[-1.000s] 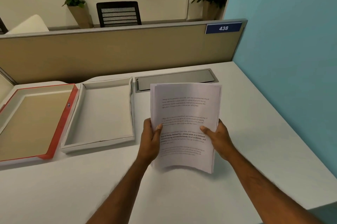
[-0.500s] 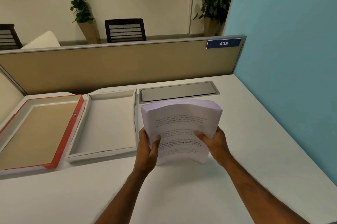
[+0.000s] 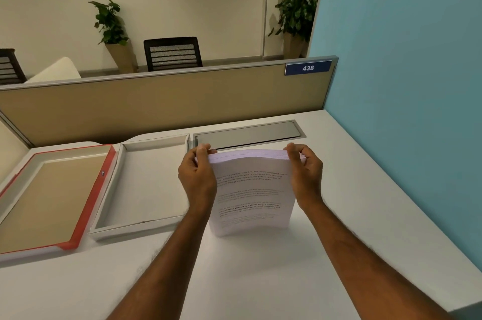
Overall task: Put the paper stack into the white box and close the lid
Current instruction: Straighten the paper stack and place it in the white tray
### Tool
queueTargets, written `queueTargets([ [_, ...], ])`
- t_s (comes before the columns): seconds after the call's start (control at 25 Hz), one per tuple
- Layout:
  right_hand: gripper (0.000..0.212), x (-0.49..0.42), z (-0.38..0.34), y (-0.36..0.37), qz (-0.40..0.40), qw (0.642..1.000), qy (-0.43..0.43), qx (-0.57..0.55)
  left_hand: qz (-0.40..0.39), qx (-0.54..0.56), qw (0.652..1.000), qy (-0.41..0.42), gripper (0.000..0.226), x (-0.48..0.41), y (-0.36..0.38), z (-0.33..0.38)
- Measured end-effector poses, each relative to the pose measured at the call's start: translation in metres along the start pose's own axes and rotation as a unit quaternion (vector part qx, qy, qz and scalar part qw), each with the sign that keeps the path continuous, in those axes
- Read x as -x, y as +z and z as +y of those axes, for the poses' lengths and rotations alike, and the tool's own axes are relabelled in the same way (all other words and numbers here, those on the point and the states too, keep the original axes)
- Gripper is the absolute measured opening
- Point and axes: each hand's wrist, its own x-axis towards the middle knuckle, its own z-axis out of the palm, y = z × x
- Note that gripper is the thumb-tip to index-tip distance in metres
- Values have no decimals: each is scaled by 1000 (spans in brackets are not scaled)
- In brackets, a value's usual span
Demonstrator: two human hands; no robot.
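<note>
A thick stack of printed white paper [image 3: 251, 194] stands on its lower edge on the white desk, bowed toward me. My left hand [image 3: 198, 179] grips its upper left side and my right hand [image 3: 305, 173] its upper right side. To the left lies the shallow white box [image 3: 146, 224], open with nothing inside. Its lid [image 3: 91, 197], red-edged with a tan inner face, lies flat open at the far left, joined to the box.
A grey metal cable hatch [image 3: 250, 133] is set into the desk [image 3: 260, 280] behind the paper. A tan partition [image 3: 161, 103] borders the back and a blue wall [image 3: 404, 85] the right. Plants and chairs stand beyond the partition.
The stack has come down from being held up in the air to standing on the desk. Both hands have slid from its lower sides up to its top corners.
</note>
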Motion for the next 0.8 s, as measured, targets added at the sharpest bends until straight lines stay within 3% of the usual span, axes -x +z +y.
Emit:
queueTargets([
  [0.08, 60, 11, 22, -12, -49, 999, -4, -14, -60, 27, 997, 27, 64, 7, -15, -15],
  [0.16, 51, 31, 52, -21, -96, 994, 43, -3, -159, 18, 987, 11, 73, 22, -30, -43],
  [0.24, 41, 51, 73, -20, -112, 990, 77, 21, -215, -16, 977, -10, 50, 38, -37, -71],
  [0.28, 38, 55, 78, -16, -102, 991, 78, 29, -216, -24, 976, -12, 40, 43, -36, -79],
  [0.44, 23, 44, 76, -2, -72, 994, 73, 32, -202, -22, 979, 18, 37, 45, -24, -79],
  [0.64, 27, 40, 92, -10, -79, 994, 63, 46, -185, -25, 981, 44, 34, 41, -24, -95],
  [0.8, 41, 46, 120, -22, -142, 978, 110, 110, -241, -90, 966, -14, 44, 43, -41, -129],
])
